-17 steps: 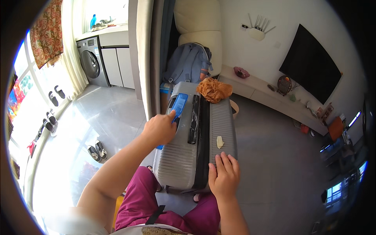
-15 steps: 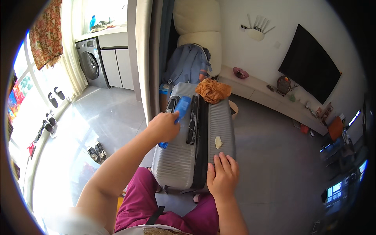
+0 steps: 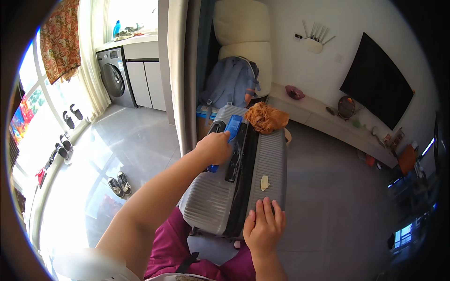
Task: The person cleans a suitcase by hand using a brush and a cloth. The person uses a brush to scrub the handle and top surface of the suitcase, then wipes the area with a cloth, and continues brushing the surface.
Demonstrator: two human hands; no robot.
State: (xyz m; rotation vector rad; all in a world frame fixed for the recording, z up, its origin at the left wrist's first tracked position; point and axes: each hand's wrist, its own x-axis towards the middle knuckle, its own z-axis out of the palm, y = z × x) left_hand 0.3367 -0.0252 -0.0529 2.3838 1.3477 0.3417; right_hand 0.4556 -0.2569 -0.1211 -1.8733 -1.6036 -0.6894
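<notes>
A grey ribbed hard-shell suitcase lies in front of my knees, a black band running along its middle. My left hand is closed round a blue plastic tool, perhaps a brush, held over the suitcase beside its black handle panel. One end of the tool sticks out beyond my fingers, the other below my hand; its underside is hidden. Flat on the near right part of the shell rests my right hand, fingers stretched and holding nothing. Just beyond its fingertips is a small pale-yellow patch. A crumpled orange-brown cloth lies on the far end.
Behind the suitcase, a blue-grey backpack leans against a cream padded seat. A curtain hangs to the left. Along the right wall runs a low cabinet under a television. Sneakers stand on the left floor.
My left hand, still holding the blue tool, has moved a little farther along the suitcase, towards the black handle panel. The view has shifted slightly; my right hand stays on the shell.
</notes>
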